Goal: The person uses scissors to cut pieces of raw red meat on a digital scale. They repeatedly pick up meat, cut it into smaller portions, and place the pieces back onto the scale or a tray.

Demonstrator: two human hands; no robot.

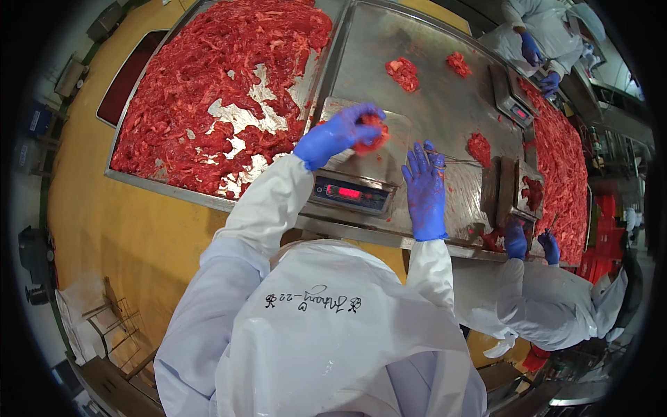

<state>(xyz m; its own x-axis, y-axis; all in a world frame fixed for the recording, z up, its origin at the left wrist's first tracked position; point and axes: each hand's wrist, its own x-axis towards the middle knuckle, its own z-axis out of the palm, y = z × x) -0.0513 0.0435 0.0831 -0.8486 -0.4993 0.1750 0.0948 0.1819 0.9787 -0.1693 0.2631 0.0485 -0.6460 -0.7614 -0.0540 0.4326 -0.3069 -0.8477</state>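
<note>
My left hand (338,136), in a blue glove, is closed round a clump of raw red meat (372,136) above the scale. Below it lies the steel plate of the digital scale (351,196), whose red display is lit. My right hand (424,186), also blue-gloved and smeared with red, stretches its fingers out over the steel tray (445,104), right of the scale. A thin metal tool (460,160) with two narrow arms sticks out beside its fingertips; whether the hand touches it I cannot tell. A small meat portion (479,149) lies just past the tool's end.
A big pile of meat strips (229,76) fills the left tray. Two meat portions (402,74) lie at the tray's far side. Another scale (514,97) stands far right, beside more meat (564,181). Co-workers' gloved hands (515,240) work at the right, others at the far right.
</note>
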